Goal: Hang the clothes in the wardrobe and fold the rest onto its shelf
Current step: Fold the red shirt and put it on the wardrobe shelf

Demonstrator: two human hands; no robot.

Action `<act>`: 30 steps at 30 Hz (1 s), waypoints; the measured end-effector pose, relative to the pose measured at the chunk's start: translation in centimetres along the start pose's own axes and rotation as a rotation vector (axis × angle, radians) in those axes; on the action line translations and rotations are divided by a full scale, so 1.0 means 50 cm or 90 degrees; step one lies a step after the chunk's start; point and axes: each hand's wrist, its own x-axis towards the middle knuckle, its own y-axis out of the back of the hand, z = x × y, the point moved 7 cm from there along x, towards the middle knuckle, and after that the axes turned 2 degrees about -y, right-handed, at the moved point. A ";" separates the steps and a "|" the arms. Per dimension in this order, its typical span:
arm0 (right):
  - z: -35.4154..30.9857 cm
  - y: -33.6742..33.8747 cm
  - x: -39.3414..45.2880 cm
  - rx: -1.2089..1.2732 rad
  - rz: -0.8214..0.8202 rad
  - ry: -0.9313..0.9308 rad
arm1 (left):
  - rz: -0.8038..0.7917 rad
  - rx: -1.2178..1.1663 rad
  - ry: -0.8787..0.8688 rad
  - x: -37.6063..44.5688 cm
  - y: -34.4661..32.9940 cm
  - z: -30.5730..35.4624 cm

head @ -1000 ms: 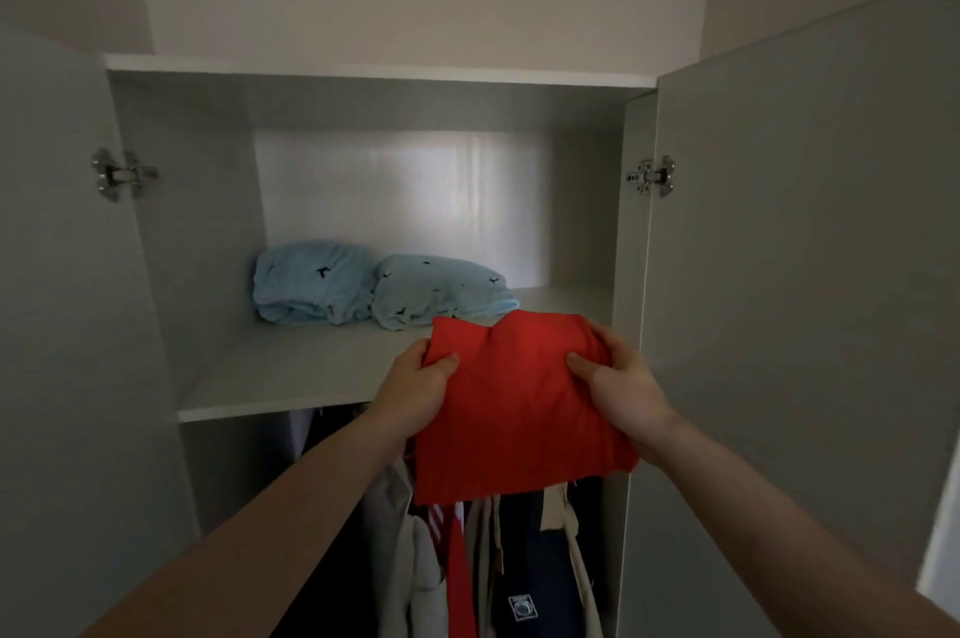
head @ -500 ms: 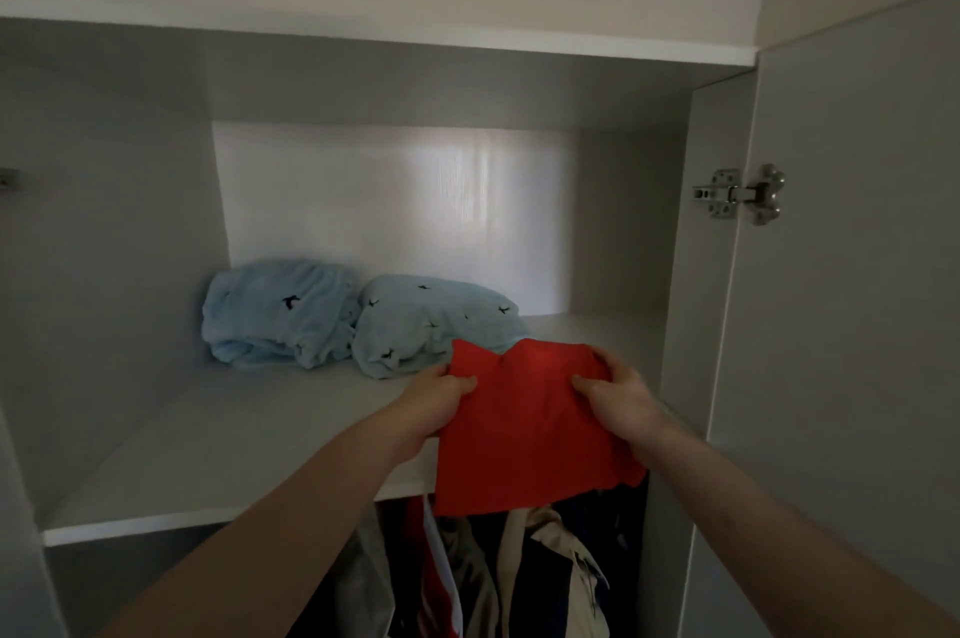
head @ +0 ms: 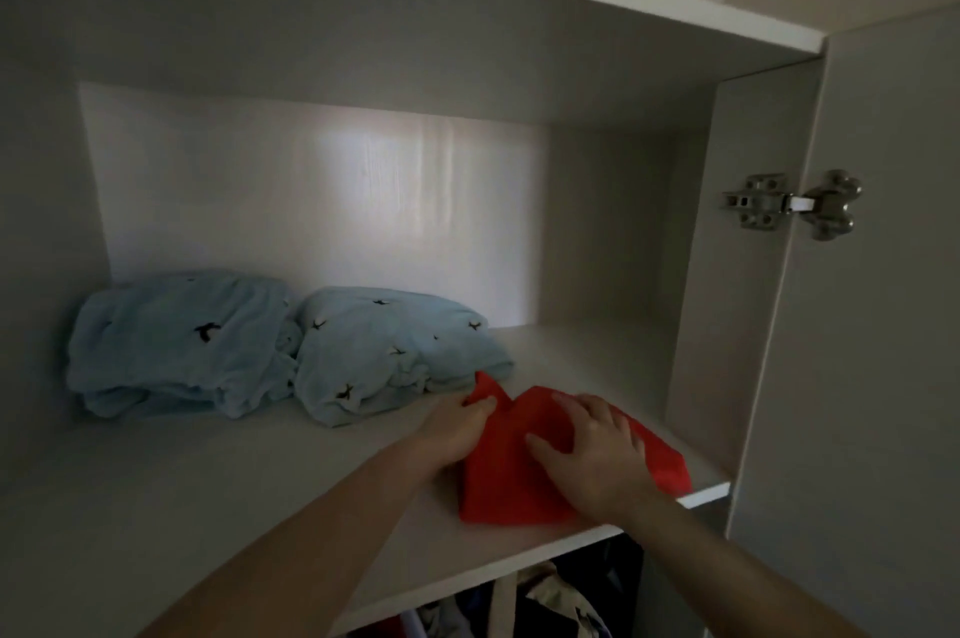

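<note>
While two folded pale-blue bird-print garments (head: 280,351) sit at the left of the white wardrobe shelf (head: 218,486), the left hand (head: 457,429) pinches and the right hand (head: 597,450) presses flat-fingered a folded red cloth (head: 498,486) at lower right.

Dim pale-grey wardrobe interior (head: 613,232); a soft patch of light falls on its back panel (head: 374,169). A metal hinge (head: 792,203) holds the open right door (head: 883,325).

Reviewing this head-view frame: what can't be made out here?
- Red cloth: what garment it is; folded, partly under the right hand, left hand at its edge.
- Hanging clothes: cut off by the bottom edge, dark, behind the shelf.
- Blue bundles: garment type unclear; rolled up.
</note>
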 end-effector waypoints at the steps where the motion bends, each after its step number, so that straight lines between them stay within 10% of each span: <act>1: 0.001 -0.025 -0.006 -0.031 -0.029 -0.007 | -0.001 0.011 -0.003 0.010 -0.003 -0.001; 10: 0.109 -0.063 0.097 -0.129 -0.006 -0.068 | -0.089 0.082 -0.087 0.106 -0.062 0.036; 16: 0.140 -0.093 0.214 -0.126 -0.010 -0.079 | 0.215 0.518 -0.298 0.170 0.022 -0.018; 30: 0.193 -0.144 0.492 -0.120 -0.025 -0.058 | 0.264 0.519 -0.191 0.225 0.083 -0.098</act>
